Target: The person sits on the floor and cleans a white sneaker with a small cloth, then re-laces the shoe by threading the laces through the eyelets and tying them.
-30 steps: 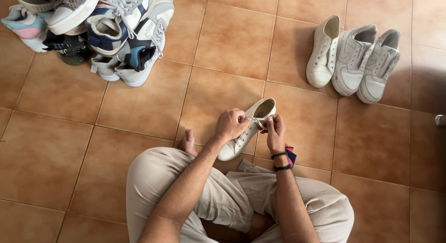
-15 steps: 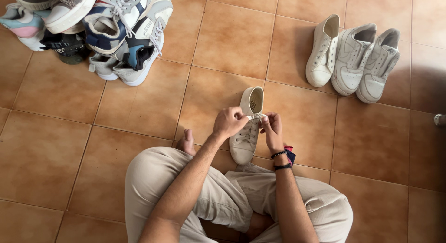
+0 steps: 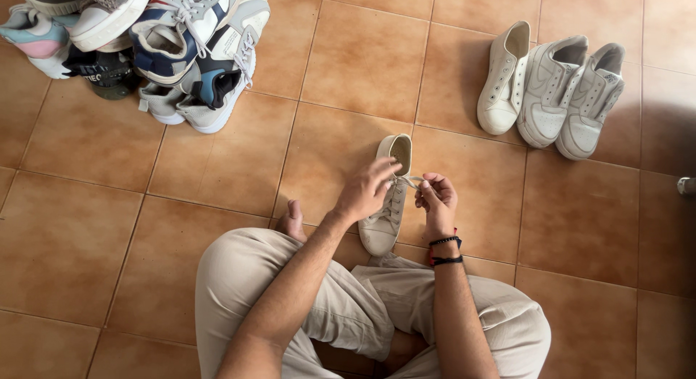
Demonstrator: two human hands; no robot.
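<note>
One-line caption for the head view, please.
Seated cross-legged on a terracotta tile floor, a person's left hand and right hand work the laces of a white sneaker.

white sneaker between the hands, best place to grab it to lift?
Probably the heel collar of the white sneaker, from the far side: the heel points away, its opening faces up and is uncovered, while the left hand and right hand occupy the laces.

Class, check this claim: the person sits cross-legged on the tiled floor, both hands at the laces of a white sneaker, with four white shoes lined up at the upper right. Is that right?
Not quite. The head view shows three white shoes lined up at the upper right, not four. The rest holds: left hand and right hand work the laces of the white sneaker.
</note>
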